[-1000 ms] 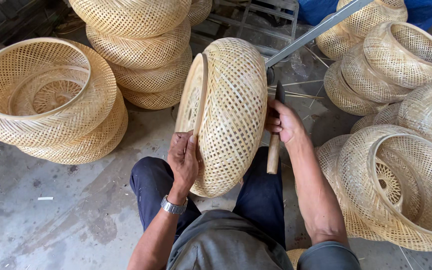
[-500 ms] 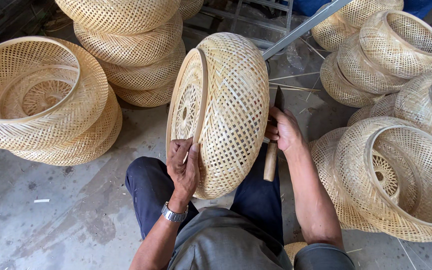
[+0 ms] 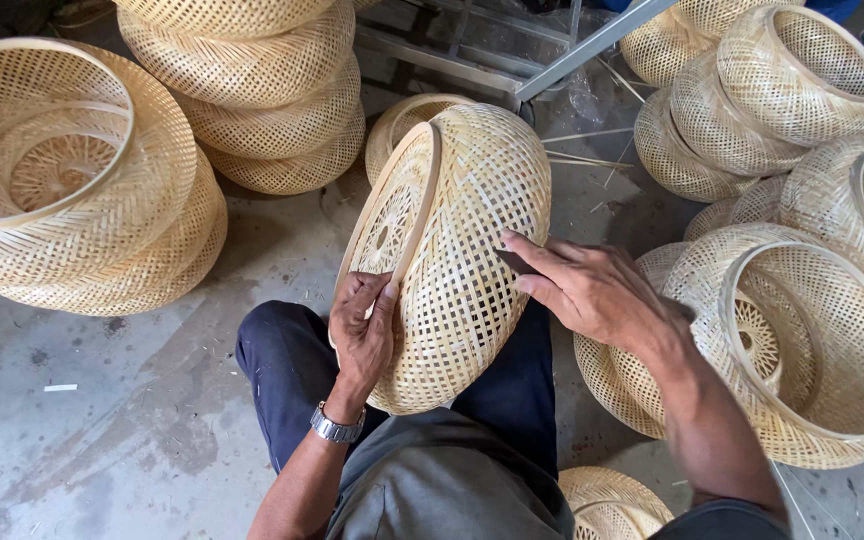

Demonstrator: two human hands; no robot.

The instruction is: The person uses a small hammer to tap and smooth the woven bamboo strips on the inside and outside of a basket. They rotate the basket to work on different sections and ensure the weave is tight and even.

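Head view: the woven bamboo basket [image 3: 462, 250] stands on edge on the person's lap, rim facing left. The left hand [image 3: 362, 325] grips its rim; the right hand [image 3: 587, 290] presses a dark tool, mostly hidden, against its right wall.

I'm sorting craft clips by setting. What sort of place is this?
Probably a basket-weaving workshop: stacks of woven baskets stand on a bare concrete floor, and both hands hold a woven basket on the lap.

Pale woven bamboo basket [image 3: 457, 250], on edge, on lap
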